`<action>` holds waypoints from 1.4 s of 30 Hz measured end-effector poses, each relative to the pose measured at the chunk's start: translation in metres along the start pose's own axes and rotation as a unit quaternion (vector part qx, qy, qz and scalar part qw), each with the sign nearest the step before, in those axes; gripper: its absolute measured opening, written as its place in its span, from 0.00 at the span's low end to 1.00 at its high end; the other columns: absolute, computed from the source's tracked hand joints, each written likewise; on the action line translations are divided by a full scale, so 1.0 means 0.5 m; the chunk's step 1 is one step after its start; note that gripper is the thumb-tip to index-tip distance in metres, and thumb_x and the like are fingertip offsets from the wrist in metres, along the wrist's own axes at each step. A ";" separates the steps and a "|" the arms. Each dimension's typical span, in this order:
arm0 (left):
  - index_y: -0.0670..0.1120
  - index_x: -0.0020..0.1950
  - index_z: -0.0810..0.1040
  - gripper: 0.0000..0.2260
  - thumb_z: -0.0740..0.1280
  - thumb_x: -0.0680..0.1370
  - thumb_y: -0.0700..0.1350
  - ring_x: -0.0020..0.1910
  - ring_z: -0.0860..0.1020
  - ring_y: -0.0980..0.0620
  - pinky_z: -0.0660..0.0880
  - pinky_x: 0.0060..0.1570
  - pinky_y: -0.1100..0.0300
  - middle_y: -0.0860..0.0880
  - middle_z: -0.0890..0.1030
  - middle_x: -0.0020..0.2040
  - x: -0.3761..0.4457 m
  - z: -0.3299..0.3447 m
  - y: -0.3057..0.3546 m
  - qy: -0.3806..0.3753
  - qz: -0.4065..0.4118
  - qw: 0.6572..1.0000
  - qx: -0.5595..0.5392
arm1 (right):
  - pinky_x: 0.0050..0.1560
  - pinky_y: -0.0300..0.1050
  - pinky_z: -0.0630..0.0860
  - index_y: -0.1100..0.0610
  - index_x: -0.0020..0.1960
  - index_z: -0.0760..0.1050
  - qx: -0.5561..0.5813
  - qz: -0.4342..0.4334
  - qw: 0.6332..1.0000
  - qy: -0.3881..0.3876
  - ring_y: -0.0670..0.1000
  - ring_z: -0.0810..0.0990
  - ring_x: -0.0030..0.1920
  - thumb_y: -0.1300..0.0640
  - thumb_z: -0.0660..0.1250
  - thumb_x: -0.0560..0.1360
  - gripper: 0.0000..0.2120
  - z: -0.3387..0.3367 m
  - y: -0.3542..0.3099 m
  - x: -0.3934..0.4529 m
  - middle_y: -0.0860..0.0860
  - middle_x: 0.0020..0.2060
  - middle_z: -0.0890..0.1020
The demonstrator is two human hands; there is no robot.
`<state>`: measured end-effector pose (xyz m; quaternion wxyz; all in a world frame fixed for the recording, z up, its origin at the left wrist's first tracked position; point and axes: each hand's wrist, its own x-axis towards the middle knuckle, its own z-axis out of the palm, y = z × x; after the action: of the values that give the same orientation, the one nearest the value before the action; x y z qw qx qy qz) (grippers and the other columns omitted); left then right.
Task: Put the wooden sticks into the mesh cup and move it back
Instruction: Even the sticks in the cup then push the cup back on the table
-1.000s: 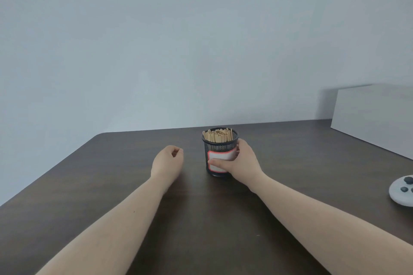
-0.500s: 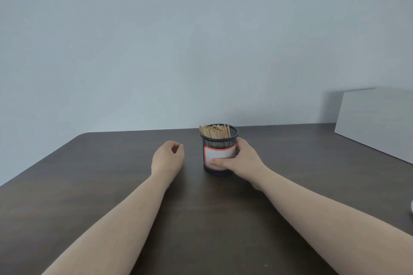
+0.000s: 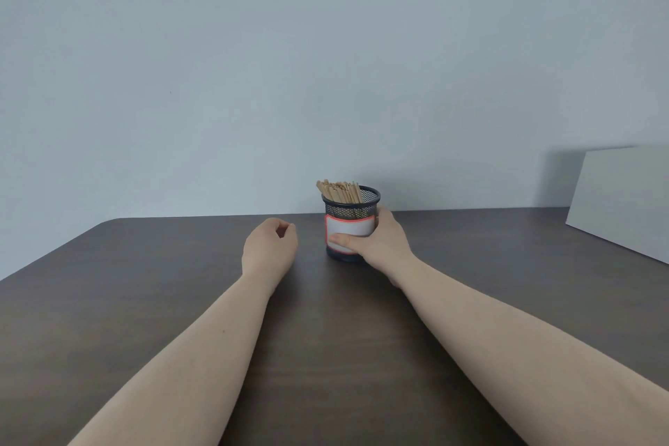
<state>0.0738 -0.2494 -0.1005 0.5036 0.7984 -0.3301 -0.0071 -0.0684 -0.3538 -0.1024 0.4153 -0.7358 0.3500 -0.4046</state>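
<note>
- I see my right hand (image 3: 383,243) gripping the mesh cup (image 3: 350,228), thumb across its white label.
- Cup stands upright on the table (image 3: 144,282), with the wooden sticks (image 3: 340,190) inside it, just above my thumb.
- My left hand (image 3: 269,246) rests near the cup's left side, apart from it, fingers loosely curled, holding nothing.

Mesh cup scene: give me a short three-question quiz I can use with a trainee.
1. True or false: the wooden sticks stand inside the mesh cup.
2. Which hand grips the cup? A) left B) right C) both
3. What does the left hand hold?

Key: 1 true. 2 B, the right hand wraps the cup's side. 3 nothing; its fingers are loosely curled.
</note>
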 end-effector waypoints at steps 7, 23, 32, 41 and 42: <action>0.44 0.53 0.79 0.11 0.60 0.79 0.47 0.47 0.75 0.47 0.70 0.47 0.59 0.49 0.79 0.47 0.037 0.022 -0.003 -0.003 0.012 1.000 0.005 | 0.56 0.44 0.77 0.54 0.62 0.74 -0.003 -0.006 1.000 -0.014 0.50 0.81 0.56 0.49 0.81 0.58 0.35 0.015 0.024 0.079 0.49 0.56 0.82; 0.44 0.53 0.79 0.11 0.60 0.79 0.47 0.50 0.77 0.46 0.71 0.47 0.58 0.49 0.81 0.49 0.049 0.031 -0.003 -0.010 0.019 1.000 0.010 | 0.58 0.49 0.78 0.53 0.60 0.77 0.028 -0.013 0.999 -0.031 0.50 0.82 0.55 0.54 0.80 0.62 0.28 0.023 0.043 0.136 0.50 0.54 0.84; 0.44 0.51 0.78 0.11 0.59 0.79 0.48 0.47 0.76 0.47 0.70 0.45 0.58 0.49 0.80 0.47 0.049 0.033 -0.004 -0.012 0.022 1.000 0.017 | 0.57 0.48 0.78 0.55 0.61 0.76 0.040 -0.009 0.999 -0.030 0.51 0.81 0.56 0.55 0.79 0.64 0.28 0.022 0.052 0.156 0.51 0.55 0.83; 0.44 0.52 0.78 0.11 0.60 0.79 0.48 0.48 0.76 0.47 0.70 0.45 0.58 0.49 0.80 0.48 0.048 0.032 -0.001 -0.013 0.025 0.999 0.017 | 0.55 0.45 0.76 0.55 0.63 0.75 0.033 0.002 0.999 -0.021 0.52 0.80 0.58 0.53 0.79 0.64 0.29 0.021 0.054 0.160 0.51 0.57 0.82; 0.44 0.52 0.78 0.11 0.60 0.79 0.48 0.48 0.76 0.47 0.70 0.45 0.58 0.49 0.80 0.49 0.048 0.032 -0.002 -0.013 0.025 0.999 0.017 | 0.55 0.44 0.76 0.55 0.63 0.75 0.035 0.004 0.999 -0.021 0.52 0.80 0.58 0.53 0.78 0.65 0.29 0.021 0.055 0.161 0.51 0.57 0.82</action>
<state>0.0875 -0.2747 -0.1014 0.4857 0.7981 -0.3567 0.0004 -0.0295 -0.4302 -0.1060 0.4496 -0.7279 0.3298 -0.3990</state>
